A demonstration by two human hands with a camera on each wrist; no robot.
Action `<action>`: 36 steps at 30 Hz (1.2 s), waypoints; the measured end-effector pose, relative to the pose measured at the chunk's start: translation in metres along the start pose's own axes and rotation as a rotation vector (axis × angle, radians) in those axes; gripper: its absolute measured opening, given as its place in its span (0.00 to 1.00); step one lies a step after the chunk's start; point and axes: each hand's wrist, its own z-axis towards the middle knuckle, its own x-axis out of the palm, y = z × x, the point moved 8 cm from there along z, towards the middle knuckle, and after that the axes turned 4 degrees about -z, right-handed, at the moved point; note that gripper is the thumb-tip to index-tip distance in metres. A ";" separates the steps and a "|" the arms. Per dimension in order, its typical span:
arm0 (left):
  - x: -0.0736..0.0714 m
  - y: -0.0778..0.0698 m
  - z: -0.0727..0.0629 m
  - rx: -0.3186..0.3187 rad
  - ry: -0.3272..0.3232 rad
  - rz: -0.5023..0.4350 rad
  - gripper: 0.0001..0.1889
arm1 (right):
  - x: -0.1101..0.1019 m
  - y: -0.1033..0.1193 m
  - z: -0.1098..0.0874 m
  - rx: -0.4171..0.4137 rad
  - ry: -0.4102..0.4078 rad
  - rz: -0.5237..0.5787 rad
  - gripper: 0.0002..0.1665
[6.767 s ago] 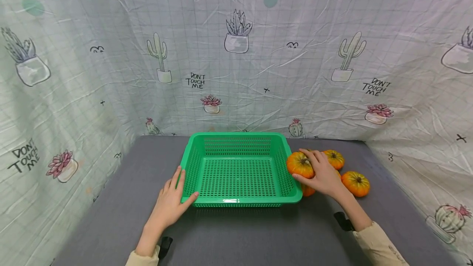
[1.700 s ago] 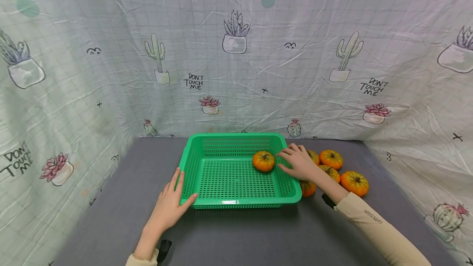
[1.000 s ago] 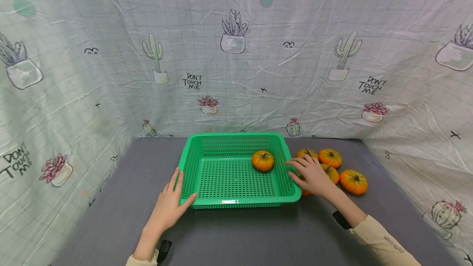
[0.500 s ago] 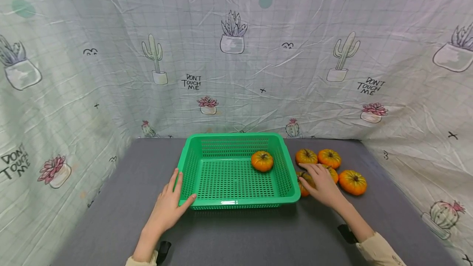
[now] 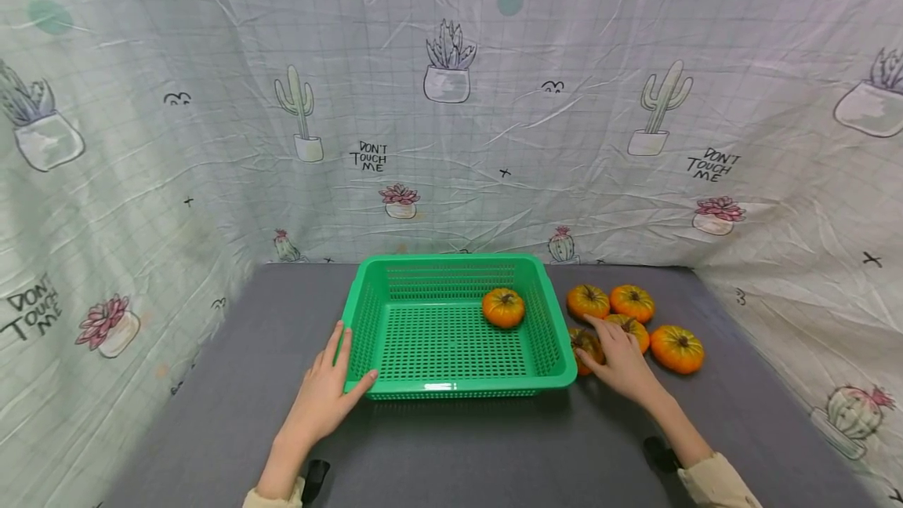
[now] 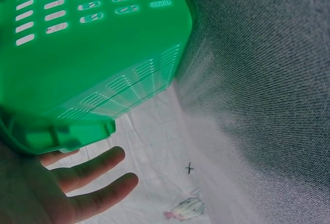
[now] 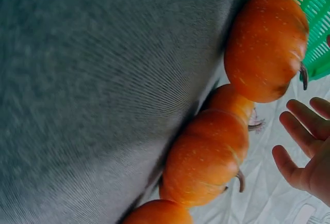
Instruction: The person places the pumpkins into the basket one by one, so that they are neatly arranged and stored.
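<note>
A green slotted plastic basket point(image 5: 494, 385) stands on the table with one small orange pumpkin point(image 5: 503, 309) inside, near its right wall. My left hand point(image 5: 320, 398) rests at the basket's front left corner, fingers straight along the outer side and thumb on the rim. My right hand point(image 5: 624, 363) hovers, fingers spread, over a pumpkin point(image 5: 584, 342) close beside the basket's right wall. In the right wrist view the fingertips point(image 7: 292, 126) are above the pumpkins, apart from the nearest pumpkin point(image 7: 265, 43) and its curved stem. Nothing is held in either hand.
More pumpkins lie right of the basket: one at the back point(image 5: 589, 302), another beside it point(image 5: 632, 302), one partly behind my right hand point(image 5: 630, 328) and one farthest right point(image 5: 677, 349). A cactus-printed cloth point(image 5: 451, 139) hangs behind the grey table point(image 5: 466, 453).
The pumpkin my right hand held over the basket's right edge now sits inside. That hand has let go and moved back right, over the pumpkins. My left hand has stayed at its corner.
</note>
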 end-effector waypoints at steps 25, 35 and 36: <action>-0.001 0.000 0.001 0.001 -0.005 -0.011 0.43 | 0.025 -0.027 0.003 -0.003 0.180 -0.001 0.34; 0.000 0.000 0.000 0.004 -0.007 -0.017 0.42 | 0.027 -0.027 0.001 -0.045 0.245 -0.017 0.35; 0.001 0.000 -0.001 0.003 -0.006 -0.017 0.42 | 0.027 -0.026 0.001 -0.052 0.246 -0.022 0.35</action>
